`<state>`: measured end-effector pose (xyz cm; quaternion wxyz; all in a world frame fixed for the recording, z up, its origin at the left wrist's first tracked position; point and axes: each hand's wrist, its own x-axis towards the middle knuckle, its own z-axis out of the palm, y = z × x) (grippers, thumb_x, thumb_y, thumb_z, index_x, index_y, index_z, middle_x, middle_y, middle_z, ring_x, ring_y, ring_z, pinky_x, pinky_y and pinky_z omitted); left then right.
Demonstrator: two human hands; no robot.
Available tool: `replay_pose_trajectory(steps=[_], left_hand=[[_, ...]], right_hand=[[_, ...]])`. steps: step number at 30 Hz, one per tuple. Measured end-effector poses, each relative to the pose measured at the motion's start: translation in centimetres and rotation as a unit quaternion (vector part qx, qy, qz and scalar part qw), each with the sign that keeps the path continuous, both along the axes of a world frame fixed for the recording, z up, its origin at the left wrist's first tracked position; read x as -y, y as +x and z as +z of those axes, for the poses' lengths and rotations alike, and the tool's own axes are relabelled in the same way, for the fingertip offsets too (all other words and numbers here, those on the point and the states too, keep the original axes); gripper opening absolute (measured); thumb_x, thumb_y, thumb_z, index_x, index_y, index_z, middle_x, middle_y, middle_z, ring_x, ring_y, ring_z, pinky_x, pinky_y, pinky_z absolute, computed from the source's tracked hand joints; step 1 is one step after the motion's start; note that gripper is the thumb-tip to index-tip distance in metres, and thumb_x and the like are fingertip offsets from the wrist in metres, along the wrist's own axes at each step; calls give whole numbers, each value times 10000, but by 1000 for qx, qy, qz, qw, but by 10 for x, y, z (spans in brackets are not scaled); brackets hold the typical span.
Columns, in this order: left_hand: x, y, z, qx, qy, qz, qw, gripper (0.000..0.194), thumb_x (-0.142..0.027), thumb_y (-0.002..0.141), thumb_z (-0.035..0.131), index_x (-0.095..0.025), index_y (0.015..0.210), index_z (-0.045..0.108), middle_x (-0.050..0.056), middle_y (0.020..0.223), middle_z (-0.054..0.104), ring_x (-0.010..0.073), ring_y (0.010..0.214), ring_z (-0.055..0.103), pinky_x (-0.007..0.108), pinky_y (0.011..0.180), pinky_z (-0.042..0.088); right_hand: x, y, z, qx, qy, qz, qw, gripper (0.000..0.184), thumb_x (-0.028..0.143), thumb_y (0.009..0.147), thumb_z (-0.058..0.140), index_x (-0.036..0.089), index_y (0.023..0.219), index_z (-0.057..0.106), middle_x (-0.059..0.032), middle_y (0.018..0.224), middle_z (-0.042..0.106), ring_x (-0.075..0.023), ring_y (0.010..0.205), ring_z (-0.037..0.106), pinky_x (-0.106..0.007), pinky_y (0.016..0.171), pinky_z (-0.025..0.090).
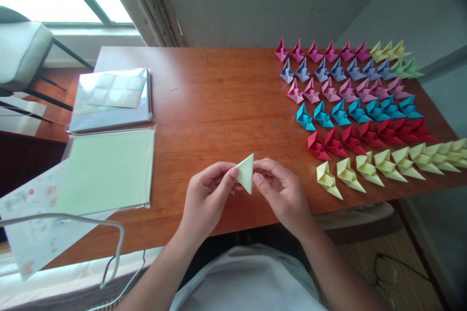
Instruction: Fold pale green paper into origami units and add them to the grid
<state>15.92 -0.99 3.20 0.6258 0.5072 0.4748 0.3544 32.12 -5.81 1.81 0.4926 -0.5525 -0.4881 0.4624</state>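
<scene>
While the left hand (207, 199) pinches the pale folded paper (246, 175) at its left corner, thumb on top, the right hand (284, 194) rests at its right edge with thumb and fingers bent; whether it grips too, I cannot tell. The small triangle is above the near edge of the worktop (219, 107), between the packs of paper (111, 170) and the rows of folded paper shapes (341, 112). It should be very light, stiffer where layers stack yet easily creased or crushed, and probably not slippery. A light pinch on the flat, layered part would suit it, sparing the thin points, which would bend first.
</scene>
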Motion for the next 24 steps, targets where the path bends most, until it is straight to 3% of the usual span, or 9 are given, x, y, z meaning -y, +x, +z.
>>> replay_pose_trajectory(steps=[4,10,16,20,24], left_hand=[[2,1,-3,-23,45,-16,999,189,-324,939,644,-166,893,737,19,746,718,131,666,678,205,616,543],[2,0,-7,-133,201,-62,969,204,-222,976,562,-162,1081,726,43,835,692,137,732,657,225,679,517],[5,0,-12,-190,256,-99,943,298,-179,1001,486,-134,1250,643,71,954,693,147,826,673,235,757,524],[8,2,-13,-249,313,-116,909,350,-172,1002,459,-133,1323,594,84,1010,682,162,837,666,253,742,526],[10,5,-12,-292,351,-97,884,403,-194,988,504,-142,1387,531,78,1004,681,166,816,670,259,725,532]], right_hand=[[0,0,-1,29,2,-15,999,183,288,988,554,238,1091,697,-52,983,707,-197,902,672,-327,799,563],[0,3,-4,91,1,-31,995,132,220,961,580,228,1051,677,-38,973,719,-181,870,688,-296,770,561],[0,6,-5,83,-2,-16,996,184,165,972,528,240,1105,631,-25,996,717,-161,865,700,-268,754,563],[-3,5,-4,157,54,29,986,283,61,903,562,239,1097,666,-29,1025,708,-169,940,683,-270,824,546],[-3,0,-4,224,106,-12,969,293,39,891,557,213,1098,671,-52,1012,717,-185,953,685,-288,855,535]])
